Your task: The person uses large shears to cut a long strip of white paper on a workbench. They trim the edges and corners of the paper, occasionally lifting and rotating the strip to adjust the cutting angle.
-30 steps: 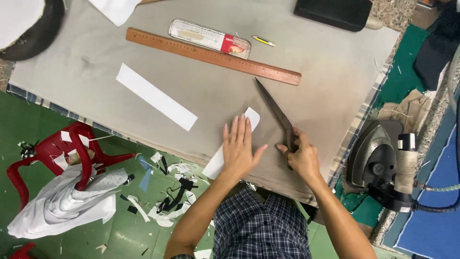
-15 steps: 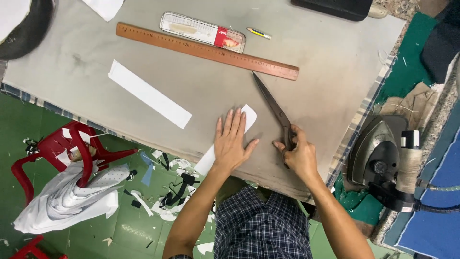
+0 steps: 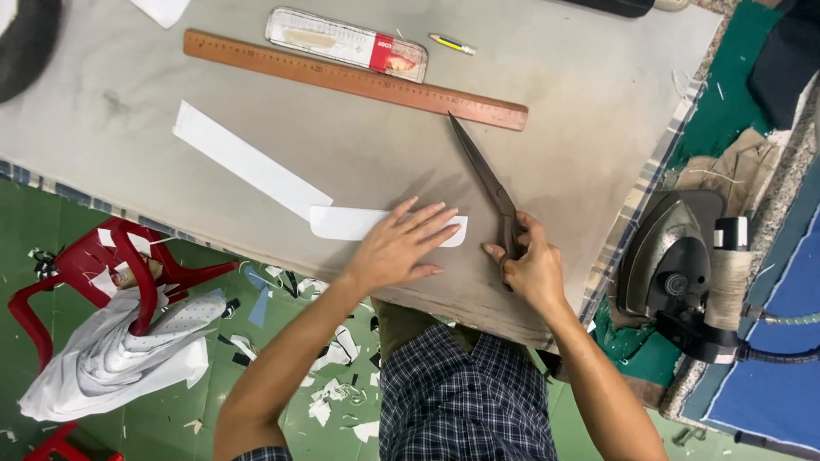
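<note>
Right hand (image 3: 531,266) grips scissors (image 3: 487,175), blades pointing up-left toward the ruler (image 3: 354,78); left hand (image 3: 397,248) lies open, flat on the white strip (image 3: 342,224).

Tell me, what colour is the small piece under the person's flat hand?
White: the small rounded paper piece under the left hand, head view.

white paper strip (image 3: 243,160), brown wooden ruler (image 3: 354,79), red plastic chair (image 3: 102,265), green floor (image 3: 282,410), dark checked shirt (image 3: 465,397)

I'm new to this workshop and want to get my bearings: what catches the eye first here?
The long dark scissors in the right hand lie blades shut on the grey table. The left hand presses flat on a white paper strip beside them. A wooden ruler lies across the far side, and an iron sits at the right.
</note>
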